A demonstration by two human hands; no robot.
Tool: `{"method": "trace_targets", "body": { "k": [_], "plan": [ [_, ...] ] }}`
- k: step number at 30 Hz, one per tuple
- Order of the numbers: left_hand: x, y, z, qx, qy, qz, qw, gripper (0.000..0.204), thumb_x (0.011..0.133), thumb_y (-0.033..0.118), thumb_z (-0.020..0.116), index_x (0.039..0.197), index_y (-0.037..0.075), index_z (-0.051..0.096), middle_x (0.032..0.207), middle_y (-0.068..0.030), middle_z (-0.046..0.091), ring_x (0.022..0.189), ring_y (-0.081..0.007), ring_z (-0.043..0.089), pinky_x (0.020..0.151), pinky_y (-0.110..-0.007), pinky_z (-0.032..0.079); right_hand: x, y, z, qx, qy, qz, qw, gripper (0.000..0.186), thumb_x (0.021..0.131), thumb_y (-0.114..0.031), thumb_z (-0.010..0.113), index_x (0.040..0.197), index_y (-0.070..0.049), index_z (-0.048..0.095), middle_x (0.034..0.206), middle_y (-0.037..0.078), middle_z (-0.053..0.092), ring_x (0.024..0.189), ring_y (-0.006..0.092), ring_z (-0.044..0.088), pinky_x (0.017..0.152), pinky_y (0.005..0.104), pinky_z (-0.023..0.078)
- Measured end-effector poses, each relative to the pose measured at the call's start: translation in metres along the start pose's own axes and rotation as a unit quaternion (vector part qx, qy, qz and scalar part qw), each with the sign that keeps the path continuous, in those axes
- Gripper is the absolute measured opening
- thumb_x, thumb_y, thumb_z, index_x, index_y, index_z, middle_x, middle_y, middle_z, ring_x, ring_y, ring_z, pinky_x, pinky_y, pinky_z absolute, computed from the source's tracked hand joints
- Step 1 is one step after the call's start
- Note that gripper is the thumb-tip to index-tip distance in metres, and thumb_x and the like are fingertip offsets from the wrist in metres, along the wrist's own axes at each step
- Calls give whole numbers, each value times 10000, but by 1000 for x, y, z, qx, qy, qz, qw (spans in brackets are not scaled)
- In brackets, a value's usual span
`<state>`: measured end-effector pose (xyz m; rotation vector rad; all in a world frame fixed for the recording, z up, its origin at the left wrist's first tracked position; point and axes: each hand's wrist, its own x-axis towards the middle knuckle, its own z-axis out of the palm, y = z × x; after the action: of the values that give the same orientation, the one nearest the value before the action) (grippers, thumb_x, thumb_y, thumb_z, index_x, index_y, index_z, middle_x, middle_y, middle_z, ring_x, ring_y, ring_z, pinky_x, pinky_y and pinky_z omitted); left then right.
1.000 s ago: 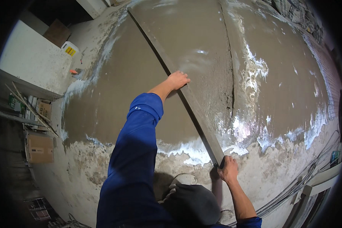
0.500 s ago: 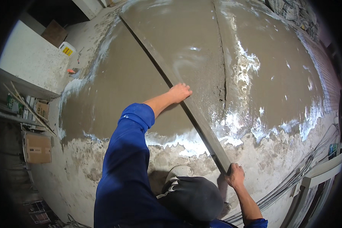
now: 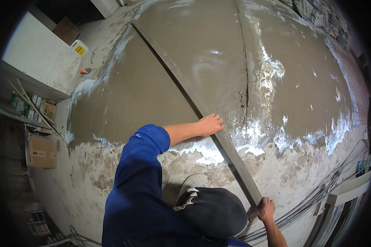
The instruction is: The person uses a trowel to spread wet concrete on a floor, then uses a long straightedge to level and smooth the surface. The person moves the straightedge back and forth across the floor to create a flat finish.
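A long grey straightedge bar (image 3: pixel 233 159) lies slantwise over a wet patch of grey-brown screed (image 3: pixel 107 99), from far left down to near right. My left hand (image 3: pixel 211 125) is closed over its middle part, with the fingers bent across the top face. At the near end my right hand (image 3: pixel 266 209) grips the bar close to its tip. The bar's far end rests near the screed's left border. A crack-like groove (image 3: pixel 246 78) runs away from me to the right of the bar, beside a rough whitish wet streak (image 3: pixel 267 78).
Bare stained concrete (image 3: pixel 99 168) borders the screed on my side, where my shoe (image 3: pixel 196 181) stands. At left are a cardboard box (image 3: pixel 43 151), thin sticks (image 3: pixel 31 103), a white jug (image 3: pixel 80 47) and an orange-handled tool (image 3: pixel 85 71). Long rods (image 3: pixel 313 197) and pale frames (image 3: pixel 350 189) lie right.
The bar has slid toward me and slightly right, its far end drawn back a little. Both hands have moved nearer with it, keeping their grip.
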<state>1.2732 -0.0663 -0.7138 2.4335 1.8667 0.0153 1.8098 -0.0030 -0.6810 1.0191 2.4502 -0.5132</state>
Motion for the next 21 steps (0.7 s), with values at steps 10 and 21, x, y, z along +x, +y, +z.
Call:
{"method": "trace_targets", "body": {
  "k": [10, 21],
  "plan": [
    [-23, -106, -6, 33, -98, -104, 989, 324, 816, 54, 620, 1136, 89, 578, 1121, -161, 574, 1146, -354, 560, 1040, -483, 429, 40, -51, -22, -10, 14, -11, 1000, 635, 673, -263, 848, 1192, -53, 548, 1101, 159, 602, 1077, 363, 570, 921, 476, 441],
    [-25, -79, 0, 49, -80, -48, 994, 387, 696, 112, 774, 1057, 110, 633, 1056, -91, 632, 1076, -288, 616, 915, -425, 473, 28, -43, -12, 1, 4, 14, 1000, 448, 660, -193, 793, 1032, -50, 590, 1010, 149, 639, 965, 391, 615, 842, 473, 525]
  ]
}}
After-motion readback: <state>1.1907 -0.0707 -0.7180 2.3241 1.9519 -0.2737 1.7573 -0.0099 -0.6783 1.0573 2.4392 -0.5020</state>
